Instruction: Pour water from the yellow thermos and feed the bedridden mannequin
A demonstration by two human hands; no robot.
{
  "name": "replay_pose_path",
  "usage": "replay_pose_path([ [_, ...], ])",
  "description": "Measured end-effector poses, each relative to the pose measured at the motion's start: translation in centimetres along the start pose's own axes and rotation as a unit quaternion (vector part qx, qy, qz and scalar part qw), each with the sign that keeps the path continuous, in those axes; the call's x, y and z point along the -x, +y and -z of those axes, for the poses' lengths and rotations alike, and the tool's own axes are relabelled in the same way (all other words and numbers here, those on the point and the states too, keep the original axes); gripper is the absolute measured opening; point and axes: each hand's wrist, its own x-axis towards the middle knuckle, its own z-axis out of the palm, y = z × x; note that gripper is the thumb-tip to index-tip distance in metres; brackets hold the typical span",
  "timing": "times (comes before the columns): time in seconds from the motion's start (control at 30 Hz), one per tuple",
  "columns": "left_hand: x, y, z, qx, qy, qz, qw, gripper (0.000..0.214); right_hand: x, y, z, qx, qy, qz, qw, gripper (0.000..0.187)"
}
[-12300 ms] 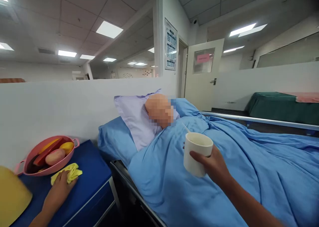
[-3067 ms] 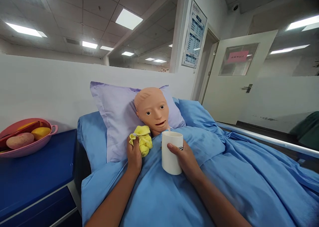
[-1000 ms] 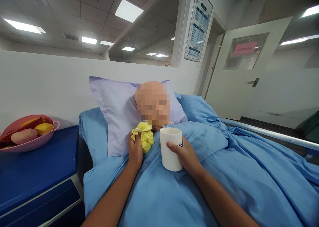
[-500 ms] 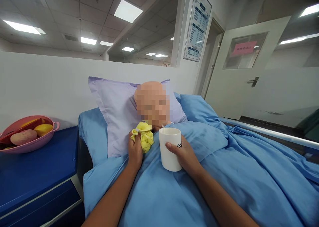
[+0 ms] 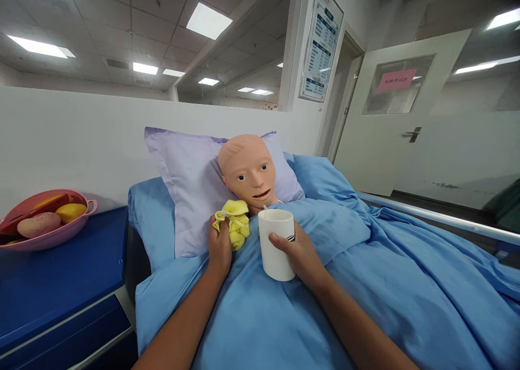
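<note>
A bald training manikin (image 5: 246, 161) lies with its head on a lilac pillow (image 5: 184, 180), its body under a blue quilt (image 5: 260, 316). My left hand (image 5: 220, 248) is closed around a crumpled yellow cloth (image 5: 236, 224), held beside the manikin's chin. Wrapped around a white mug (image 5: 273, 256) with thin dark stripes, my right hand (image 5: 298, 251) keeps it upright over the quilt, just below the chin. A thin pale straw (image 5: 265, 207) pokes up past the mug's far rim, close to the manikin's chin. What the mug contains is hidden.
On the left, a blue bedside cabinet (image 5: 81, 272) carries a pink basket (image 5: 52, 240) of fruit-like items. A white bed rail (image 5: 439, 218) runs along the right side. Behind the bed stand a white partition (image 5: 81, 137) and an open door (image 5: 390, 137).
The mug in my right hand has shifted very slightly left. My left hand and the cloth stay practically where they were.
</note>
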Motion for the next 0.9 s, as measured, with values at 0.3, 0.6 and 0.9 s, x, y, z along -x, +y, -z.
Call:
replay_pose_path([
  [0.3,-0.06,0.21,0.03,-0.018,0.007,-0.013,1.000,0.029,0.01,0.06,0.03,0.003,-0.003,0.002,1.000,0.056],
  [0.6,0.05,0.24,-0.01,-0.020,0.006,-0.016,1.000,0.029,-0.06,0.28,0.11,0.004,0.008,0.003,1.000,0.054],
  [0.9,-0.11,0.51,0.02,-0.032,0.002,-0.013,0.999,0.035,0.27,0.32,0.11,-0.014,0.026,0.007,1.000,0.062],
])
